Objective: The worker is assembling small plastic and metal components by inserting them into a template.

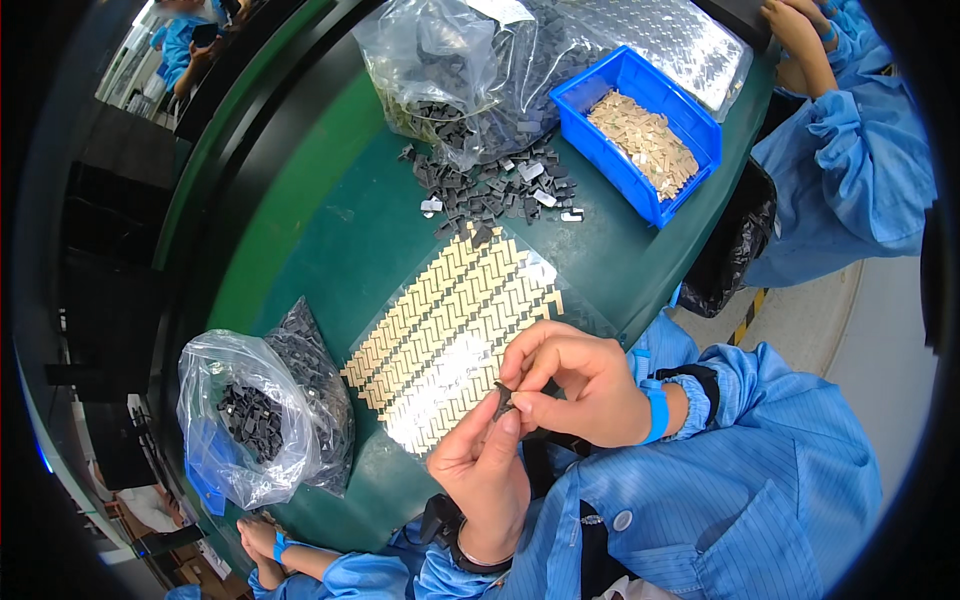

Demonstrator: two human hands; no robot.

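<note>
My left hand [485, 480] pinches a small black plastic part [504, 396] between thumb and forefinger. Bent over from the other side, my right hand [590, 390] has its thumb and fingertips closed on the same part; whether a small sticker is also between them is hidden. Just beyond both hands lies a clear sheet [455, 345] with rows of gold, angular stickers, some spots along its right side bare. At the sheet's far edge a loose pile of black parts [490, 190] spreads over the green table, a few of them showing pale faces.
A blue bin [565, 125] of tan pieces stands at the far right. Clear bags of black parts sit at the back [440, 60] and at the left [250, 420]. A black-lined bin [735, 250] stands off the table's right edge. Co-workers' hands show at right [800, 40] and lower left [262, 545].
</note>
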